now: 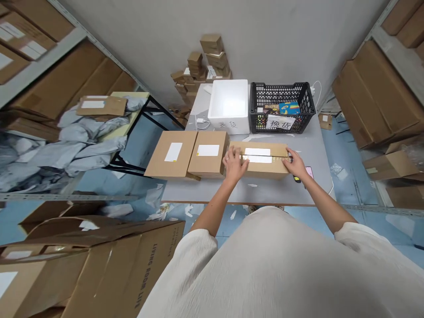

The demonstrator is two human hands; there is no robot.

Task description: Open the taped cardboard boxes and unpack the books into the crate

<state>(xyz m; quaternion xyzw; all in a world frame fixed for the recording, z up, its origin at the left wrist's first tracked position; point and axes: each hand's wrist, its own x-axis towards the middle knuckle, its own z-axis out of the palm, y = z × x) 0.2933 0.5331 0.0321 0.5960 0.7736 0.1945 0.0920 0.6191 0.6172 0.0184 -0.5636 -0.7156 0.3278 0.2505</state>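
A long cardboard box point(265, 171) with white labels lies in front of me on the grey table. Along its top runs a dark seam, with shiny clear tape near the ends. My left hand point(235, 161) rests on the box's left end, its fingers spread and slightly blurred. At the opposite end, my right hand point(294, 162) grips the corner between thumb and fingers. Directly left of my left hand stands a smaller labelled box point(208, 164), and beyond it a wider, flatter labelled box point(159, 154). A phone point(309, 171) lies partly hidden beside my right wrist, near a black-and-yellow object point(297, 179).
A white foam bin point(228, 123) and a black plastic crate point(253, 119) with colourful packages stand at the table's back. Small boxes point(215, 57) are stacked by the wall. Grey parcels point(89, 148) fill the left shelf. Large cartons point(122, 260) stand on the lower left.
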